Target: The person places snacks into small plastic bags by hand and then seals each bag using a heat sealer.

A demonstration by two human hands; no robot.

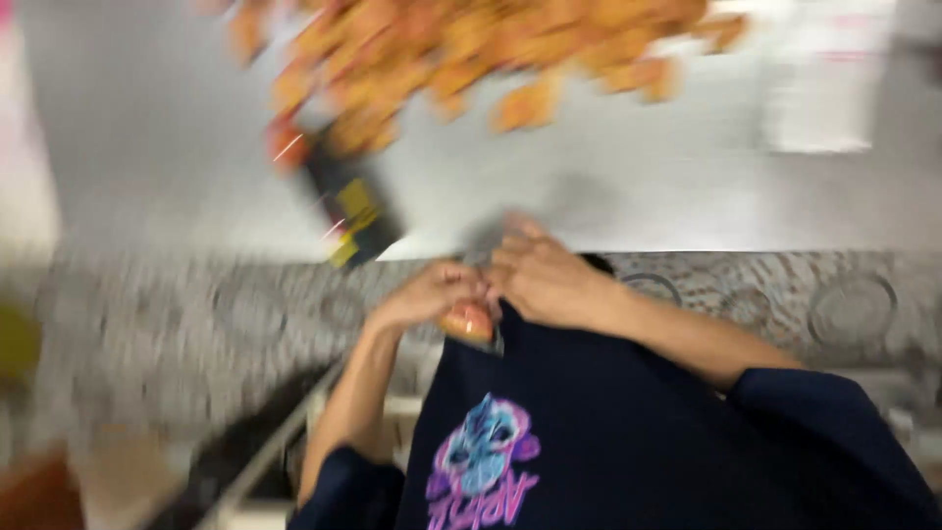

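The view is badly blurred by motion. My left hand and my right hand meet close to my chest, just below the edge of a grey metal table. Both pinch a small orange packet with a silvery edge, held against my dark blue shirt, which bears a pink and blue graphic. A heap of several orange packets lies at the far side of the table, well beyond both hands.
A dark packet with yellow patches lies on the table near its front edge, left of my hands. A white object sits at the far right. Patterned grey flooring runs below the table edge.
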